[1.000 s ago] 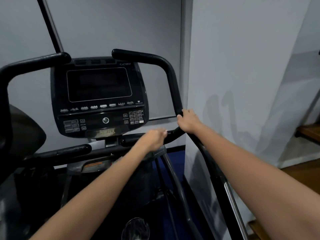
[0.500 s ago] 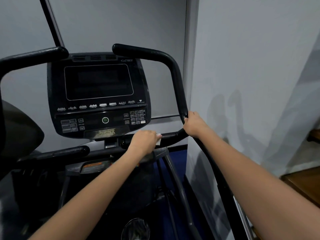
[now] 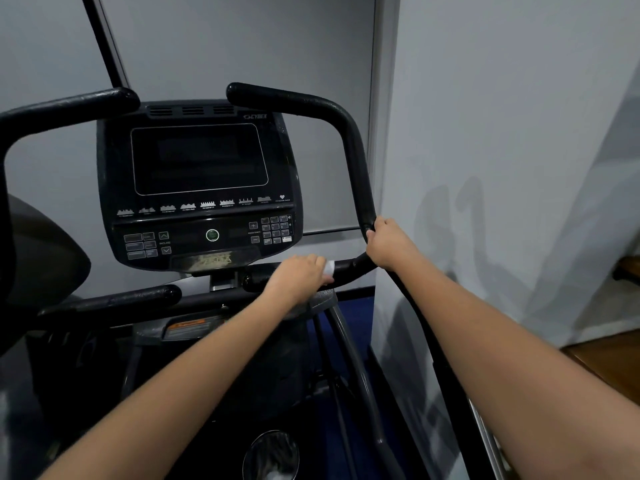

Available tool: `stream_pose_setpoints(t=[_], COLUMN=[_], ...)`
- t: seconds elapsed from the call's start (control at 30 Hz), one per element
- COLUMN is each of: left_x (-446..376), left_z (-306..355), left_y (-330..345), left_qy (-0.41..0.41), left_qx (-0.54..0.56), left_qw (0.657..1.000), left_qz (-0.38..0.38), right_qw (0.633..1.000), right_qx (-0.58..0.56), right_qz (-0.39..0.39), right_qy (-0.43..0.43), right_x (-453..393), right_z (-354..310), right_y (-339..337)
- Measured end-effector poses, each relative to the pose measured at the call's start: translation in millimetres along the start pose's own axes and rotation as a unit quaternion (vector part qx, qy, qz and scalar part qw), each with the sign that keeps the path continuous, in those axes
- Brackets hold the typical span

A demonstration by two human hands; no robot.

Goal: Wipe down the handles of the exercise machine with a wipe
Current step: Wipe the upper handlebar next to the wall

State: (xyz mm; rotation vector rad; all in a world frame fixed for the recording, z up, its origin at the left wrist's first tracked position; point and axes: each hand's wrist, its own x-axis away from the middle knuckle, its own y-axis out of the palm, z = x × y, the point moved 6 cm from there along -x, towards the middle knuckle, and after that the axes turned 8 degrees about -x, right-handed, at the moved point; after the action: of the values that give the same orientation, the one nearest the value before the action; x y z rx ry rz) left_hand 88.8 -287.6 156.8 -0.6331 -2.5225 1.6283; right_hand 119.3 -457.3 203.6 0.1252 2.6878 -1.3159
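The exercise machine has a black right handle [image 3: 353, 161] that loops up beside the console and bends into a lower horizontal bar [image 3: 348, 266]. My left hand [image 3: 299, 277] grips that lower bar with a white wipe [image 3: 329, 267] wrapped under its fingers; only a small edge of the wipe shows. My right hand [image 3: 388, 242] grips the same handle at the bend, just right of the wipe. The black left handle [image 3: 65, 107] arches at the upper left, and a lower left bar [image 3: 138, 296] sits below the console.
The black console [image 3: 197, 188] with a dark screen and buttons stands between the handles. A white wall [image 3: 502, 133] runs close along the right side. A round cup holder [image 3: 272, 455] sits low in the frame. Wooden flooring [image 3: 602, 362] shows at the far right.
My left hand has slid leftwards along the lower bar with the wipe, whose edge now shows. My right hand has kept its grip at the bend.
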Motion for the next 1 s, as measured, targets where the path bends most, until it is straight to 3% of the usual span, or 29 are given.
stream_pose_setpoints(t=[0.23, 0.53, 0.73, 1.0], left_x=[37, -29, -26, 29], left_z=[-48, 37, 30, -59], left_y=[1, -6, 2, 14], left_qy=[0.006, 0.037, 0.047, -0.003], left_qx=[-0.033, -0.072, -0.051, 0.107], left_qw=[0.998, 0.996, 0.996, 0.991], left_qz=[-0.047, 0.03, 0.05, -0.085], right_qw=[1.0, 1.0, 1.0, 0.999], right_qx=[-0.007, -0.006, -0.001, -0.016], right_qz=[-0.008, 0.011, 0.027, 0.034], right_qy=[-0.002, -0.016, -0.014, -0.019], right_x=[-4, -14, -11, -17], right_z=[3, 7, 4, 9], right_y=[2, 6, 1, 0])
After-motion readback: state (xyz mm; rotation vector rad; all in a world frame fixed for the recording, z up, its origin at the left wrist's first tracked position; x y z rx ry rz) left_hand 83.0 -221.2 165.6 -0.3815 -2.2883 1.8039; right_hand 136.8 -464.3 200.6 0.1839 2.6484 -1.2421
